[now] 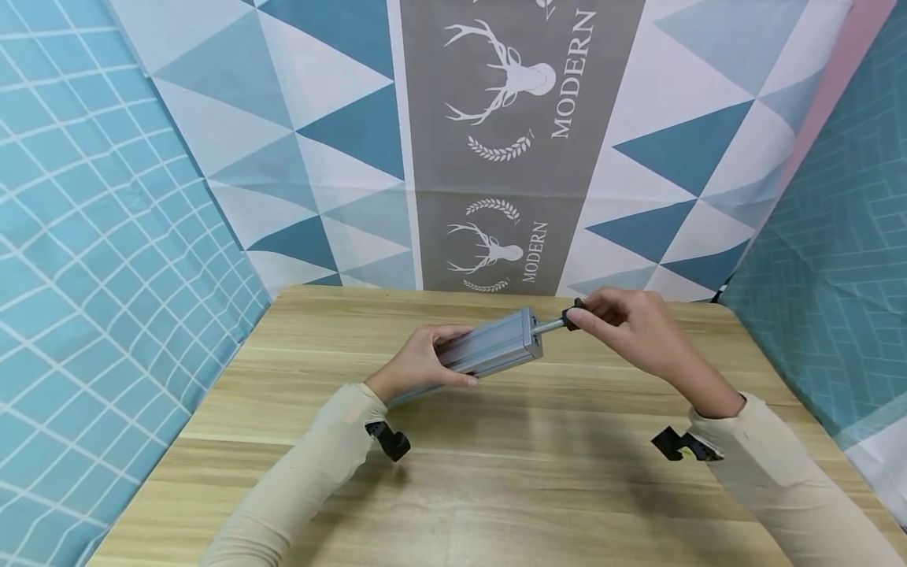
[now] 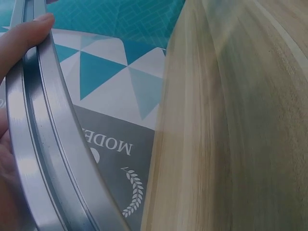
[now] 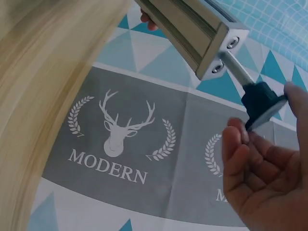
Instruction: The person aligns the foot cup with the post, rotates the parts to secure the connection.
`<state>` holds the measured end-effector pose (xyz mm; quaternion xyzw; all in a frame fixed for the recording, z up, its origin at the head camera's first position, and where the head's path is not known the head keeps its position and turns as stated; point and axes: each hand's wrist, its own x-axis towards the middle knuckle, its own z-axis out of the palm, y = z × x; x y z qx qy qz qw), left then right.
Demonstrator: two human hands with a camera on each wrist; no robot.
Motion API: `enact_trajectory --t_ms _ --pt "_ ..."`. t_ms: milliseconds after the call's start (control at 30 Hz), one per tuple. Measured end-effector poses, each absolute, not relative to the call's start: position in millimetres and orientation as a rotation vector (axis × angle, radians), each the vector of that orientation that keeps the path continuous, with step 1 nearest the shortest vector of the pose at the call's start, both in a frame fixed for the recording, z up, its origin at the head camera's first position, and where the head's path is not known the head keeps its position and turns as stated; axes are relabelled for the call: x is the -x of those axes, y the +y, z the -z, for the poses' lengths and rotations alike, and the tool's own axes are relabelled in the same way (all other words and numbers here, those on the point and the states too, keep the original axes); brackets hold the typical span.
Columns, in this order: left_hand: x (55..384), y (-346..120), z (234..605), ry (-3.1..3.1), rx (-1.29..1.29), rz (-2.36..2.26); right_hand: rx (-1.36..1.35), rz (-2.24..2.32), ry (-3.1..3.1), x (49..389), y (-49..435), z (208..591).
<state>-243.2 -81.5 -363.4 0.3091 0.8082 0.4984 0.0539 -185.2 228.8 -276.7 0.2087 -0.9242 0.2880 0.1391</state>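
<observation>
My left hand grips a long silver aluminium profile around its middle, thumb on the near side. The grooved sides of the profile show close up in the left wrist view. It is held at a slant over the table, its end plate pointing right and up. Out of that plate comes a threaded rod, which carries a black levelling foot with a flat round base. The thumb and fingers of my right hand pinch the foot by the edge of its base. Two screw heads show beside the rod.
A wood-grain table lies under both hands. Behind its far edge hangs a patterned cloth with triangles and deer heads. Blue cloths hang at the left and right. Both wrists wear black mounts over beige sleeves.
</observation>
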Motion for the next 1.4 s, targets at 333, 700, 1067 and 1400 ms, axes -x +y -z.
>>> enact_trajectory --t_ms 333,700,1067,1400 --pt "255 -85 381 2.448 -0.927 -1.56 -0.89 -0.748 -2.657 185 235 277" --pt "255 -84 380 2.455 -0.909 -1.56 -0.84 -0.738 -2.558 187 229 278" --pt "234 -83 350 2.448 -0.956 -1.522 -0.45 -0.874 -2.711 185 222 273" --pt "236 -86 350 2.434 -0.893 -1.54 -0.971 -0.745 -2.615 190 234 273"
